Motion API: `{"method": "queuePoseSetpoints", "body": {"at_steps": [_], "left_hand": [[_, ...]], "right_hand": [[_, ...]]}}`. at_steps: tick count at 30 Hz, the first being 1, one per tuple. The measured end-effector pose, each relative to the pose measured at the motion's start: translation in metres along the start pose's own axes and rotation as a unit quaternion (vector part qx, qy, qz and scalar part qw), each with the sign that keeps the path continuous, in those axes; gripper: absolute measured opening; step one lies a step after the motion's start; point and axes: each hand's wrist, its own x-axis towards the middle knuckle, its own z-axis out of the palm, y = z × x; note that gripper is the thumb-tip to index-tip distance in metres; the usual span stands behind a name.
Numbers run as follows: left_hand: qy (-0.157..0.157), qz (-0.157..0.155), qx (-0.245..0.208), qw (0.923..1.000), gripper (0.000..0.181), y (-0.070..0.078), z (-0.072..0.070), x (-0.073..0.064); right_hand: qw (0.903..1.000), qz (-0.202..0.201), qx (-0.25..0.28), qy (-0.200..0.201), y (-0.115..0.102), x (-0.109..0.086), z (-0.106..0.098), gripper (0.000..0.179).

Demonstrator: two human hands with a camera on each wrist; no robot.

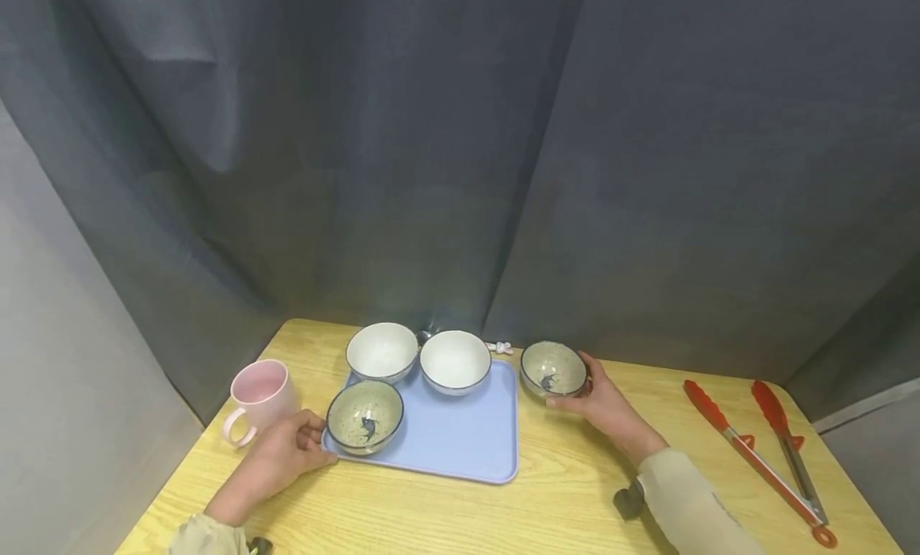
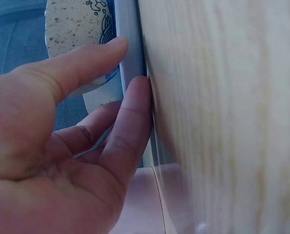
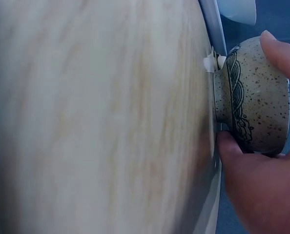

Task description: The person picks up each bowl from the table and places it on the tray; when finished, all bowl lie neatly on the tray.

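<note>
In the head view, my left hand is at the near left corner of a light blue tray, its thumb along the front edge and its fingers curled at the left edge. The left wrist view shows the thumb and a fingertip right at the tray's rim. A speckled beige bowl with a dark blue motif sits on that corner. My right hand grips a matching speckled bowl just right of the tray, thumb and fingers on its side. Its foot is close over the table.
Two white bowls stand along the tray's back edge. A pink mug is beside my left hand. Cutlery with a white figure end lies behind the tray. Red-tipped tongs lie at the right. A grey curtain hangs behind the table.
</note>
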Motion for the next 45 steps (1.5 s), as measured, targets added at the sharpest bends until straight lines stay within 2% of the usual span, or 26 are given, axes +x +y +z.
{"method": "queuePoseSetpoints", "body": {"at_steps": [6,11,13,16,22,26,34,40,42,45], "left_hand": [[0.02,0.061,-0.011,0.9978,0.044,-0.018,0.004,0.005],[0.019,0.069,-0.011,0.9974,0.044,-0.033,0.007,0.01],[0.019,0.06,-0.006,0.998,0.043,-0.033,0.007,0.01],[0.012,0.054,-0.006,0.9984,0.043,-0.024,0.004,0.007],[-0.005,-0.002,-0.016,0.9999,0.044,0.004,-0.001,-0.001],[-0.003,-0.019,-0.004,0.9998,0.043,0.01,-0.002,-0.002],[-0.004,-0.018,-0.003,0.9998,0.042,0.012,-0.002,-0.002],[-0.008,-0.021,-0.006,0.9997,0.043,0.009,-0.001,-0.001],[-0.006,-0.012,-0.009,0.9999,0.043,0.005,-0.001,-0.001],[0.005,0.021,-0.008,0.9997,0.044,-0.006,0.001,0.002]], "right_hand": [[0.9999,-0.001,-0.011,0.013,-0.002,0.001,0.0,0.125],[0.9995,-0.003,-0.022,0.024,-0.003,-0.003,0.001,0.122],[0.9995,-0.004,-0.02,0.026,-0.003,-0.007,0.002,0.12],[0.9996,-0.008,-0.007,0.026,-0.003,-0.013,0.004,0.117],[0.9999,-0.001,-0.001,0.014,-0.009,-0.026,0.009,0.117],[1.0,-0.001,0.001,0.004,-0.021,-0.035,0.015,0.117],[0.9987,-0.031,0.034,-0.02,-0.055,-0.051,0.037,0.113],[0.9958,-0.037,0.067,-0.05,-0.072,-0.061,0.06,0.115],[0.9937,-0.038,0.084,-0.064,-0.075,-0.064,0.069,0.115],[0.9903,-0.037,0.103,-0.085,-0.076,-0.066,0.085,0.115]]}}
